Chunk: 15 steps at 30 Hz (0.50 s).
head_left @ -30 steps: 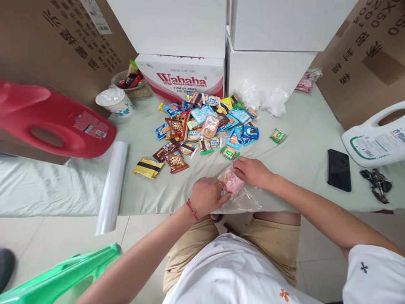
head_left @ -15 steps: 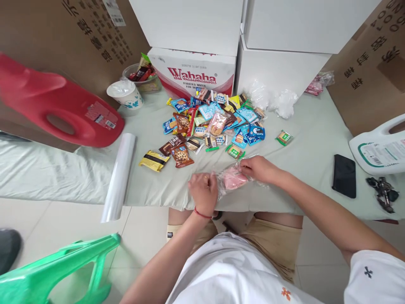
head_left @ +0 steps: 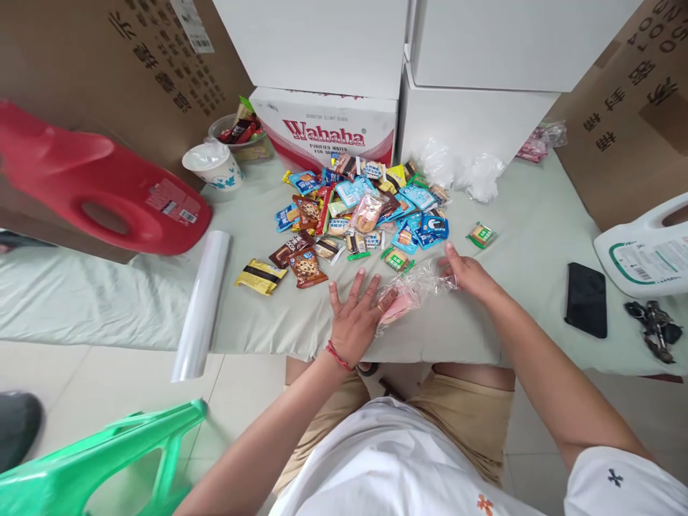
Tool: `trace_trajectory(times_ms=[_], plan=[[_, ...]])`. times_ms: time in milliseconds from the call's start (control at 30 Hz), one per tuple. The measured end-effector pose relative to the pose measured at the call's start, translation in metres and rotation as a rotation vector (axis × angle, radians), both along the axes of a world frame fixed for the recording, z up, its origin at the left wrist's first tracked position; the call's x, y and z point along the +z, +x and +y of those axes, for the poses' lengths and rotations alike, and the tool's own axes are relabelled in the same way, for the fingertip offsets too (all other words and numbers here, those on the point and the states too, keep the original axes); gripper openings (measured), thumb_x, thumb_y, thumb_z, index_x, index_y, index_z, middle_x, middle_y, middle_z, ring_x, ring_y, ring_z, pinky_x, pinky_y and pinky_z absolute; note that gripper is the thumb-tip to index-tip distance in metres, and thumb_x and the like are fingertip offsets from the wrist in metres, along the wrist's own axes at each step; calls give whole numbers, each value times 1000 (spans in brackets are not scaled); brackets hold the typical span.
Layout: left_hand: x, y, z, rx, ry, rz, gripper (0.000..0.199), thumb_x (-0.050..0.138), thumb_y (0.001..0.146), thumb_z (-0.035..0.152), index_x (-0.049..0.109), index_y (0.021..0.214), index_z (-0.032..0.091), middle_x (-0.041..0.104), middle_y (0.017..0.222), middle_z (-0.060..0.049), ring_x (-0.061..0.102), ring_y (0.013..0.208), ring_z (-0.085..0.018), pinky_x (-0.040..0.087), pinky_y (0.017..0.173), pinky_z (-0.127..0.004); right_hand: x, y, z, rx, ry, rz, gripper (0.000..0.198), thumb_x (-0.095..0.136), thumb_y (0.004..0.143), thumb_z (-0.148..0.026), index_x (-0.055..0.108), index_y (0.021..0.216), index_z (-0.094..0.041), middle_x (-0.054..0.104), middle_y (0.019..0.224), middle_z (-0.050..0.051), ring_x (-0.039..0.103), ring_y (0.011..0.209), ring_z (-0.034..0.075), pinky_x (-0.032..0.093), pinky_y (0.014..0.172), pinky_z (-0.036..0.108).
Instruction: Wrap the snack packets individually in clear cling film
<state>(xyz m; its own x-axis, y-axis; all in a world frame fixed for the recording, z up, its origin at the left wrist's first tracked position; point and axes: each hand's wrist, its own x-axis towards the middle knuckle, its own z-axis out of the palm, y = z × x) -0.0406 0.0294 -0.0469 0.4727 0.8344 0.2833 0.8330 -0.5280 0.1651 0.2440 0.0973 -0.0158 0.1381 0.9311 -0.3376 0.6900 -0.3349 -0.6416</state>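
Note:
A clear plastic bag (head_left: 427, 281) with a pink item (head_left: 398, 307) inside lies near the front edge of the cloth-covered table. My left hand (head_left: 355, 315) rests with fingers spread at its left end, the thumb over the pink item. At the other end, my right hand (head_left: 466, 274) pinches the bag's loose plastic and stretches it to the right. Just behind the bag is a green-and-yellow wrapped snack (head_left: 398, 259). Beyond it spreads a pile of small packaged snacks (head_left: 357, 192), with a yellow packet (head_left: 260, 276) at its left front.
A plastic roll (head_left: 201, 304) overhangs the front edge at left, near a red jug (head_left: 107, 186) and paper cup (head_left: 213, 166). On the right are a phone (head_left: 585, 299), keys (head_left: 653, 326) and a white bottle (head_left: 645, 251). A Wahaha box (head_left: 327, 129) stands behind the snacks.
My left hand has opened from a curled grip to spread fingers. My right hand has moved right and slightly away, drawing the bag's loose end out from the pink item.

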Motion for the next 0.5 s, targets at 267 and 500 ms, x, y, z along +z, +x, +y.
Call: trace_trajectory(times_ms=[267, 500], plan=[[0, 3, -4, 7, 53, 23, 56, 51, 99, 17, 50, 147, 46, 38, 164, -3, 18, 157, -33, -10, 119, -73, 10, -35, 4, 106, 55, 345, 36, 70, 72, -52, 66, 80, -18, 56, 65, -3, 48, 58, 13, 36, 57, 25], [-3, 6, -3, 10, 26, -22, 44, 53, 95, 14, 66, 131, 36, 43, 162, -6, 22, 156, -34, -8, 118, -75, 20, -108, -50, 346, 290, -179, 23, 48, 97, -23, 71, 103, -20, 65, 96, 6, 60, 85, 18, 44, 73, 27]])
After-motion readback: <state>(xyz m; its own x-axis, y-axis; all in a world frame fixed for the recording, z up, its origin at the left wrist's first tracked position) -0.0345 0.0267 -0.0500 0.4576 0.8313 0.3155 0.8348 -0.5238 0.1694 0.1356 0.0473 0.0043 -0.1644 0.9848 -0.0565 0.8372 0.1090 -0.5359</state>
